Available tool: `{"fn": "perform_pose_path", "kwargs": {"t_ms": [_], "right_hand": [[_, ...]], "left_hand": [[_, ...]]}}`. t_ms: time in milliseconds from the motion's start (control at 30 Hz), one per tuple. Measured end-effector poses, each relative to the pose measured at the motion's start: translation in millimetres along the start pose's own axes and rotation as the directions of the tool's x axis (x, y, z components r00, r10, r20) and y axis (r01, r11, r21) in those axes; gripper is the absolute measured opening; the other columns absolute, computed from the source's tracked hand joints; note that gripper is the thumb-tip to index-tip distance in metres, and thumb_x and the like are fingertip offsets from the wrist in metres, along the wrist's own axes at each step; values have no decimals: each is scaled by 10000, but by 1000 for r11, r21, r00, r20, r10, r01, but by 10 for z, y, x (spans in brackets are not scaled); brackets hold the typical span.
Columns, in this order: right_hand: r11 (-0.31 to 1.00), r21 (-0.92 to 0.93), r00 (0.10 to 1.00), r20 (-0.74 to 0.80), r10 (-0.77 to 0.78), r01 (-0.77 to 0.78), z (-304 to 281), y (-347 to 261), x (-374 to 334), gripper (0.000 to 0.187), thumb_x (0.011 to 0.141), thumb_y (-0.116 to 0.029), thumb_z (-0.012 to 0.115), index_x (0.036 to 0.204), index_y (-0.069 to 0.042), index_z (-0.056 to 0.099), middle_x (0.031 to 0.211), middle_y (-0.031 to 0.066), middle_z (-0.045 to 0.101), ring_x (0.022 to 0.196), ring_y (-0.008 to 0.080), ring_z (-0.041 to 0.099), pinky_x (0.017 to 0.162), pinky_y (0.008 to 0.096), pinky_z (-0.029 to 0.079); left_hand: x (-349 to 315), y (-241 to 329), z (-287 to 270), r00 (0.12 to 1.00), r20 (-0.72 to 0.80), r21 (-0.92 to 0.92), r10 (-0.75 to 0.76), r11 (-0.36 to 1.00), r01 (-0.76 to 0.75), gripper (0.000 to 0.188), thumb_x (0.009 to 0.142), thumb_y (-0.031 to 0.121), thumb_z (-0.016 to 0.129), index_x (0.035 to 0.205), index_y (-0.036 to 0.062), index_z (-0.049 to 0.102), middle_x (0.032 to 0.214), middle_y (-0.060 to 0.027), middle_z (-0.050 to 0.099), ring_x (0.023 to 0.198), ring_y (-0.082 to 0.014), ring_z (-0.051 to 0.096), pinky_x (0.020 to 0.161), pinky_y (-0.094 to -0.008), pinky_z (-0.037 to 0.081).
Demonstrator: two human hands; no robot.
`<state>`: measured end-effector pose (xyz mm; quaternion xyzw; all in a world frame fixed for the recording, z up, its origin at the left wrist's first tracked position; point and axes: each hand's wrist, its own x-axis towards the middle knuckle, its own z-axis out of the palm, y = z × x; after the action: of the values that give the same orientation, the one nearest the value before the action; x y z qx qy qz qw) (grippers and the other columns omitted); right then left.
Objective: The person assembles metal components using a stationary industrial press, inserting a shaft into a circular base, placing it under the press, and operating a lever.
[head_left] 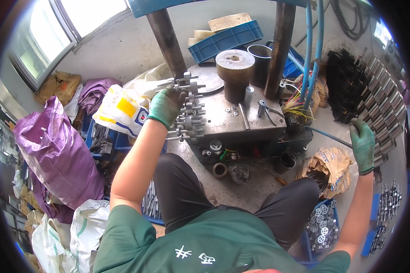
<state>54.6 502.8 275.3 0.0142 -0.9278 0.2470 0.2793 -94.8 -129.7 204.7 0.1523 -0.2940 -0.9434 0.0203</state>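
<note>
My left hand, in a green glove, is at the left edge of the press table with its fingers curled around the upper end of a row of metal discs on shafts. The fingers partly hide the piece they grip. Off to the right, my right hand, also gloved in green, is raised beside stacked shiny metal cylinders. Its fingers are partly bent and apart, with nothing visible in them. A heavy round steel block stands on the press table, near a short metal rod and pliers.
Press columns rise behind the table. Blue hoses and thin coloured wires run at its right. A torn paper sack and a blue bin of metal wheels stand by my right leg. Purple sacks crowd the left.
</note>
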Motion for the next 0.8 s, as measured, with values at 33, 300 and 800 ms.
{"fn": "perform_pose_path", "kwargs": {"t_ms": [33, 300, 800], "right_hand": [[1000, -9, 1000, 0, -14, 14, -10, 27, -9, 272, 1010, -121, 667, 1233, 28, 716, 1131, 182, 763, 1018, 247, 733, 912, 355, 561], [878, -335, 939, 87, -334, 343, 132, -405, -407, 239, 906, -69, 723, 1139, -23, 705, 1078, 140, 715, 1059, 300, 698, 1096, 484, 471], [932, 360, 707, 650, -279, 36, 2233, -182, -587, 223, 988, 11, 634, 1207, -6, 676, 1093, 126, 721, 994, 219, 700, 883, 340, 553]], "left_hand": [[105, 58, -73, 997, -39, -39, -60, 997, 59, 265, 1115, 173, 465, 1305, 7, 548, 1206, -147, 636, 1073, -281, 654, 958, -384, 565], [290, 212, -770, 978, 202, 20, -51, 999, 48, 376, 1118, 222, 450, 1395, -31, 478, 1385, -211, 577, 1215, -352, 629, 1011, -445, 596], [-1219, 218, -4925, 675, -360, 913, 644, 94, 397, 370, 918, 366, 702, 1122, 65, 771, 1115, -233, 767, 1070, -388, 740, 964, -449, 558]]}}
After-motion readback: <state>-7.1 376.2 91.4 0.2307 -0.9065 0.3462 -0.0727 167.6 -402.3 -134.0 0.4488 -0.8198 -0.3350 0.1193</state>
